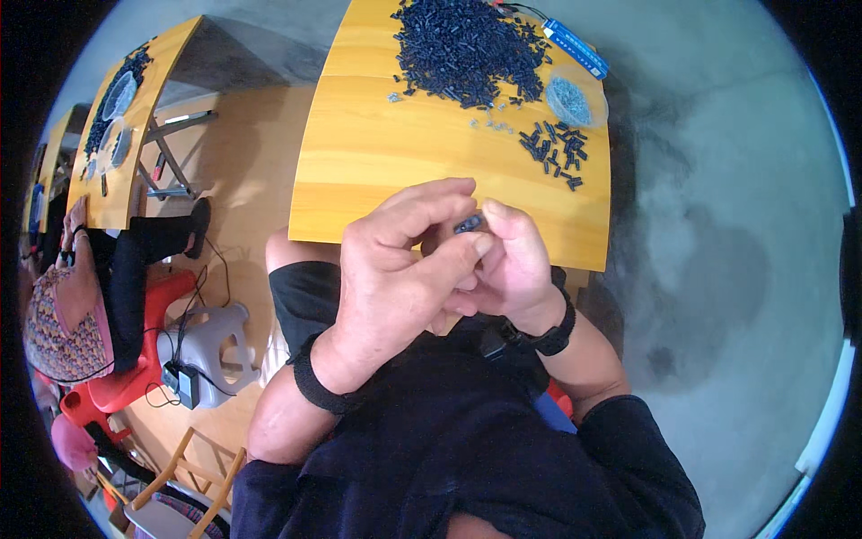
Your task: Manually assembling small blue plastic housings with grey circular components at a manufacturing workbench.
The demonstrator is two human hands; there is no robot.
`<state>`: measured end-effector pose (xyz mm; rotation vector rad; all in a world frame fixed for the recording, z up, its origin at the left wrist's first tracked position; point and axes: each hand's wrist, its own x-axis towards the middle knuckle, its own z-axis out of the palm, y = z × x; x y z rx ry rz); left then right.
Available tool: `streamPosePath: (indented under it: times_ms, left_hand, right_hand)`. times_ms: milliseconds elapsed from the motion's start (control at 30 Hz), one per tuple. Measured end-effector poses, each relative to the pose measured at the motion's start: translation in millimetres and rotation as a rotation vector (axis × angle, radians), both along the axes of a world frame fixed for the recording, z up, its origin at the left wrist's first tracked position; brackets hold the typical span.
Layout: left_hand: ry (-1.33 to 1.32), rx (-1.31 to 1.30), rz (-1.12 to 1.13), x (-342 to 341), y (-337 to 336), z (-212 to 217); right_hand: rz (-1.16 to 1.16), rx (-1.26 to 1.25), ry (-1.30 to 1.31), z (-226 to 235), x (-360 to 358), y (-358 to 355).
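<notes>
Close above the table's near edge, my left hand (386, 269) and my right hand (519, 265) meet. Between their fingertips is a small dark blue cylindrical piece (468, 223), pinched by my left thumb and fingers. My right thumb presses at its far end, and the other right fingers are curled underneath, partly hidden. Whether a second small part sits inside the fingers cannot be seen. Beyond the hands, a big heap of similar dark pieces (467, 49) covers the far part of the wooden table (386, 144). A smaller group of pieces (554, 154) lies toward the right edge.
A clear plastic bowl (571, 101) of small pale bits stands by the right edge, behind it a blue-and-white box (575, 48). Tiny clear bits (489, 124) lie before the heap. Leftward, another person (76, 305) sits at a second table (126, 171), near a grey stool (211, 350) with cables.
</notes>
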<state>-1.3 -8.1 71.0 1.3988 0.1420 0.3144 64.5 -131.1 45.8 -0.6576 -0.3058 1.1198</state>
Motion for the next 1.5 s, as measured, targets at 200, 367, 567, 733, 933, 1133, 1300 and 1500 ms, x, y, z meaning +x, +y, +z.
streamPosePath:
  times_ms: [200, 367, 567, 733, 933, 1133, 1300, 1500]
  left_hand:
    - [-0.026, 0.096, -0.108, -10, 4, 12]
    - [-0.002, 0.044, -0.067, -14, 4, 12]
    - [-0.037, 0.071, 0.016, -14, 6, 10]
    - [-0.043, 0.13, -0.008, -14, 12, 5]
    - [-0.075, 0.118, -0.032, -13, 16, 5]
    - [-0.084, 0.042, -0.109, -11, 19, 6]
    - [-0.096, 0.034, -0.108, -9, 19, 5]
    - [-0.111, 0.068, -0.089, -5, 17, -3]
  right_hand:
    - [0.029, -0.029, -0.014, 14, -1, -6]
    - [0.044, -0.11, -0.102, 11, -3, -7]
    - [0.079, -0.12, -0.144, 8, -2, -4]
    - [0.082, -0.154, -0.125, 11, -5, 0]
    - [0.134, -0.185, -0.165, 1, 0, -1]
    - [0.155, -0.15, -0.197, 1, 3, 0]
    - [0.096, -0.178, -0.202, 11, 2, 2]
    - [0.076, -0.253, -0.215, 2, 4, 3]
